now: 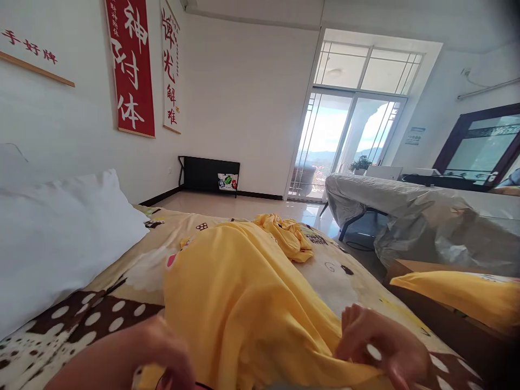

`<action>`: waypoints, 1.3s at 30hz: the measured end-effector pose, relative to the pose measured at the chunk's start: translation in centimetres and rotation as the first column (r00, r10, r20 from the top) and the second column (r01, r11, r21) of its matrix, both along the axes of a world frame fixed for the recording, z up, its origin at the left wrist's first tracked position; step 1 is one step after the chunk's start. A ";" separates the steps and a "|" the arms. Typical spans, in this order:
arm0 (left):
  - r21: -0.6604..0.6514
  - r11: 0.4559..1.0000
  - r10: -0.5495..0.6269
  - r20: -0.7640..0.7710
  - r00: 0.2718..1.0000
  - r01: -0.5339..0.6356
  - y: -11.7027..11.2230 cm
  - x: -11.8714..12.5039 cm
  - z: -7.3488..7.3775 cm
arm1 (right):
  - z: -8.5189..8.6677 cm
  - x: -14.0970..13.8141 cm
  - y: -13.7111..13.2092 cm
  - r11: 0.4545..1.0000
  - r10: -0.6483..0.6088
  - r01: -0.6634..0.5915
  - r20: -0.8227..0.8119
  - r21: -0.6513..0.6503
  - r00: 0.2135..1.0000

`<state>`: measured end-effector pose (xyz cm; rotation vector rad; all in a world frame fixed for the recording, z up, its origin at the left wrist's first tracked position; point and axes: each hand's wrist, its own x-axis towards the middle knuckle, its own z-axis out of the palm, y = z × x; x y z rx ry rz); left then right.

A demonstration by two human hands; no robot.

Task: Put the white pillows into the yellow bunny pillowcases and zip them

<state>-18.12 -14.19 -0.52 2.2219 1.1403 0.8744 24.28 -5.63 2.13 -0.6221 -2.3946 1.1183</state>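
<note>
A large yellow cloth [244,292] with a cartoon print along its far left edge lies spread and wrinkled over a patterned bed. Its near part is raised between my two hands. At the lower left, my left hand [162,346] is closed on the cloth's near edge; the fingertips are partly hidden and blurred. My right hand [382,344] pinches the near right edge, fingers curled down, pulling the fabric taut there. Beyond the spread part, a bunched yellow heap [286,235] rests on the bed; whether it joins the same cloth I cannot tell.
A white pillow [69,233] sits on the patterned bedding [345,281] at left. On the right stands an open cardboard box [418,265] with a yellow cushion [459,292] on it. Behind are a plastic-covered table [374,187] and a black folded frame [199,173] against the wall.
</note>
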 end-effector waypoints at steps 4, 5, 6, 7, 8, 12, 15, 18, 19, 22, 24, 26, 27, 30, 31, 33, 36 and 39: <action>0.049 0.915 0.381 0.214 0.899 -0.400 6.7 1.3 1.4 | -2.7 -2.3 5.9 0.845 -0.525 0.463 -0.247 -0.267 0.815; 0.054 0.897 0.419 0.211 0.883 -0.439 8.0 1.6 0.9 | -3.3 -3.2 7.0 0.762 -0.644 0.585 -0.223 -0.279 0.732; 0.054 0.895 0.427 0.180 0.886 -0.442 9.1 1.9 0.1 | -3.9 -4.1 7.8 0.706 -0.707 0.662 -0.186 -0.253 0.683; 0.062 0.904 0.413 0.127 0.902 -0.423 9.9 2.2 -0.8 | -4.5 -5.0 8.5 0.678 -0.734 0.708 -0.150 -0.198 0.662; 0.070 0.916 0.392 0.066 0.918 -0.396 10.5 2.4 -1.7 | -5.1 -5.7 9.0 0.673 -0.739 0.728 -0.118 -0.130 0.663; 0.167 0.917 0.375 -0.055 0.925 -0.362 10.9 2.9 -3.3 | -6.6 -6.6 9.8 0.652 -0.753 0.757 -0.086 0.037 0.652; 0.197 0.915 0.366 -0.040 0.930 -0.351 10.5 2.3 -2.4 | -6.6 -5.4 10.1 0.577 -0.806 0.816 -0.130 0.041 0.577; 0.199 0.910 0.373 -0.007 0.928 -0.364 9.7 0.9 -0.9 | -6.2 -3.2 10.3 0.504 -0.852 0.864 -0.166 -0.001 0.497; 0.194 0.909 0.375 0.003 0.927 -0.369 9.3 0.4 -0.5 | -6.1 -2.6 10.4 0.488 -0.863 0.872 -0.165 -0.034 0.477; 0.122 0.936 0.336 -0.039 0.941 -0.330 8.3 -0.5 0.5 | -6.4 -1.3 10.8 0.472 -0.881 0.878 -0.078 -0.080 0.467; 0.024 0.967 0.253 -0.131 0.959 -0.252 7.9 -0.2 0.6 | -7.2 -1.3 10.8 0.504 -0.862 0.862 0.029 -0.055 0.506; -0.062 0.982 0.160 -0.228 0.961 -0.178 7.6 0.6 0.6 | -8.0 -1.6 10.7 0.553 -0.819 0.832 0.151 -0.048 0.553; -0.089 0.984 0.126 -0.267 0.955 -0.155 7.5 1.0 0.6 | -8.3 -1.7 10.5 0.577 -0.792 0.815 0.208 -0.057 0.575; -0.115 0.983 0.101 -0.317 0.943 -0.144 6.7 1.5 1.3 | -7.9 -1.1 9.9 0.619 -0.735 0.784 0.314 -0.054 0.602; -0.109 0.982 0.111 -0.309 0.944 -0.151 6.4 1.3 1.7 | -7.4 -0.6 9.7 0.615 -0.748 0.788 0.291 -0.030 0.596; -0.080 0.981 0.146 -0.279 0.949 -0.175 5.7 0.7 2.4 | -6.2 0.2 9.5 0.569 -0.820 0.821 0.111 0.047 0.561; -0.082 0.977 0.162 -0.309 0.937 -0.196 5.6 0.3 2.5 | -5.4 0.3 9.1 0.575 -0.817 0.809 0.025 0.118 0.577; -0.140 0.972 0.107 -0.451 0.886 -0.189 6.0 1.3 1.4 | -6.1 -0.9 8.7 0.697 -0.678 0.713 0.395 0.076 0.620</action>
